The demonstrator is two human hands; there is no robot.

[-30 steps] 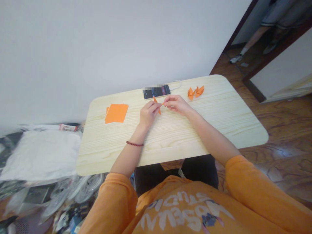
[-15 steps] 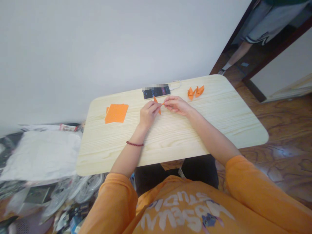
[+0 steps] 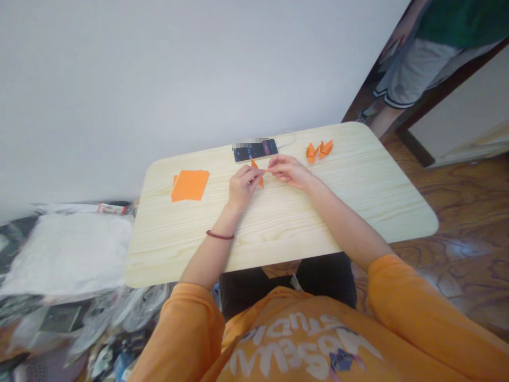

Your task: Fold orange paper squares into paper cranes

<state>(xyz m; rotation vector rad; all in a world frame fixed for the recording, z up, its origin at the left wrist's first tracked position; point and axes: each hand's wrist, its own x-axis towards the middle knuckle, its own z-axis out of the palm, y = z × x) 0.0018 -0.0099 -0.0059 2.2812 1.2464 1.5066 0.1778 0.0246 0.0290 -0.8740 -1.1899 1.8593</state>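
A narrow folded piece of orange paper (image 3: 256, 173) stands between my hands above the pale wooden table (image 3: 286, 223). My left hand (image 3: 244, 187) grips its lower part, and my right hand (image 3: 288, 172) pinches its thin tip between thumb and fingertips. Beyond my right hand lie two small folded orange paper figures (image 3: 318, 150), possibly cranes, and neither hand touches them. A stack of orange paper squares (image 3: 190, 185) rests left of my left hand. A black phone (image 3: 255, 150) lies just beyond the folded piece.
A white cable (image 3: 287, 139) runs from the phone along the table's far side, near a white wall. A white cloth (image 3: 67, 254) and plastic bags (image 3: 119, 313) lie left of the table. A person (image 3: 417, 69) stands in the doorway at upper right.
The person in the doorway has moved, and their green top now shows. My hands and the folded paper have shifted only slightly.
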